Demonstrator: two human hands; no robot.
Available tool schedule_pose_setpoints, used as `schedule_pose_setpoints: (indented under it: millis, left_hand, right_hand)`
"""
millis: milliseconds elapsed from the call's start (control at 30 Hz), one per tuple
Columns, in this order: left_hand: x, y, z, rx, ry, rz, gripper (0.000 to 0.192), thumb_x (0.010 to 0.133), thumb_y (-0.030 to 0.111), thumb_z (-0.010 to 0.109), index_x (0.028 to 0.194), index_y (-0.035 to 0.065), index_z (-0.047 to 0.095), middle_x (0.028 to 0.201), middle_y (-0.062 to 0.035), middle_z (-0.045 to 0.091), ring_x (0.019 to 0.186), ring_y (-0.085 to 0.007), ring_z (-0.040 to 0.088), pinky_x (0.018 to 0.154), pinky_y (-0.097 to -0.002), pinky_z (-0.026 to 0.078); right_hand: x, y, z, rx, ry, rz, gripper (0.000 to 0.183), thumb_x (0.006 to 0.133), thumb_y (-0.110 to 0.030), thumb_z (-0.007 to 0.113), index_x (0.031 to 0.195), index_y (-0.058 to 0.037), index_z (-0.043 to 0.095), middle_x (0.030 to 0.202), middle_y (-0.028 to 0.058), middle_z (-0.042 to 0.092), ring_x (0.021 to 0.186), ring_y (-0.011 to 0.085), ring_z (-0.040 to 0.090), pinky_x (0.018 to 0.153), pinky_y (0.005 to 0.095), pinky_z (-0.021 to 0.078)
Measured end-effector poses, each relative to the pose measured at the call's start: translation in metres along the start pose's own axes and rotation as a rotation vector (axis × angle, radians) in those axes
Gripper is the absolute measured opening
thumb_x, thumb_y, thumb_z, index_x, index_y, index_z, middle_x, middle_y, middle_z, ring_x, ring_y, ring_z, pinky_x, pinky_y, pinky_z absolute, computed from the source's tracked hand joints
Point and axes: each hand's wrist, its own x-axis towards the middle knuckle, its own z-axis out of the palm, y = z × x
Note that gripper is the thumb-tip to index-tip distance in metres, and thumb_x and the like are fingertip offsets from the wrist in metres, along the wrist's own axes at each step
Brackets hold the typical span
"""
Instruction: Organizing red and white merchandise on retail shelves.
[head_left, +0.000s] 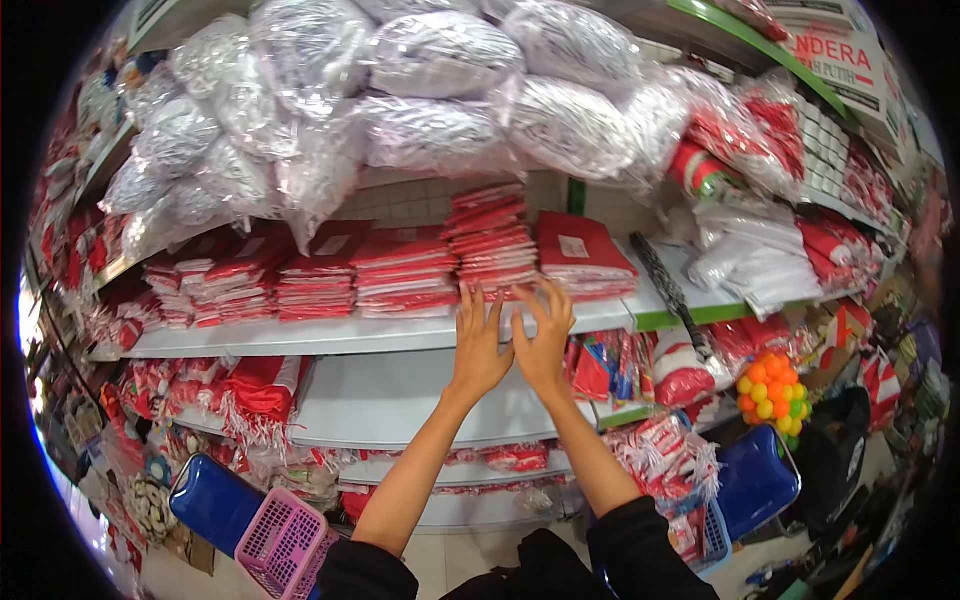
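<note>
My left hand (481, 337) and my right hand (545, 330) are side by side at the shelf's front edge, palms down and fingers spread. Their fingertips reach the bottom of a tall stack of plastic-wrapped red and white folded cloths (493, 240); whether they press on it I cannot tell. Neither hand has anything in its grasp. Right of this stack lies a wider pile of red folded cloths (589, 255) with a white label on top. To the left, another wrapped red and white pile (405, 270) stands close by, and a lower pile (316, 281) sits beyond it.
Bulging clear bags of silvery-white material (442, 135) overhang the white metal shelf (300, 339). A black patterned rod-like object (664, 281) leans across the shelf edge at right. Below are a pink plastic basket (281, 536), blue-seated chairs (757, 480) and an orange, yellow and green ball cluster (772, 394).
</note>
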Motion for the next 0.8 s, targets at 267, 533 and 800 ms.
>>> schedule_pose_setpoints:
  millis: [267, 533, 800]
  left_hand:
    - [-0.122, 0.059, 0.095, -0.366, -0.140, -0.063, 0.046, 0.075, 0.010, 0.057, 0.119, 0.0049, 0.044, 0.136, -0.0200, 0.023, 0.129, -0.0379, 0.010, 0.103, -0.0454, 0.016]
    - [-0.259, 0.155, 0.232, -0.649, -0.754, 0.009, 0.047, 0.075, 0.011, 0.058, 0.119, 0.0059, 0.042, 0.130, -0.0183, 0.034, 0.126, -0.0366, 0.021, 0.102, -0.0432, 0.021]
    - [-0.360, 0.256, 0.308, -0.839, -1.115, -0.007, 0.048, 0.074, 0.010, 0.057, 0.119, 0.0044, 0.042, 0.118, -0.0205, 0.046, 0.119, -0.0344, 0.035, 0.096, -0.0411, 0.029]
  right_hand:
    - [-0.181, 0.078, -0.116, -0.042, -0.288, 0.529, 0.024, 0.073, -0.016, 0.055, 0.096, -0.0110, 0.063, 0.107, 0.0109, 0.054, 0.103, 0.0282, 0.046, 0.091, 0.0439, 0.0289]
    - [-0.386, 0.145, -0.266, -0.312, -0.457, 1.037, 0.021, 0.074, -0.021, 0.056, 0.090, -0.0109, 0.064, 0.082, 0.0152, 0.062, 0.077, 0.0292, 0.060, 0.067, 0.0383, 0.0469]
    - [-0.507, 0.141, -0.394, -0.237, -0.477, 1.477, 0.025, 0.075, -0.026, 0.058, 0.093, -0.0096, 0.064, 0.074, 0.0102, 0.064, 0.068, 0.0203, 0.062, 0.064, 0.0314, 0.0473]
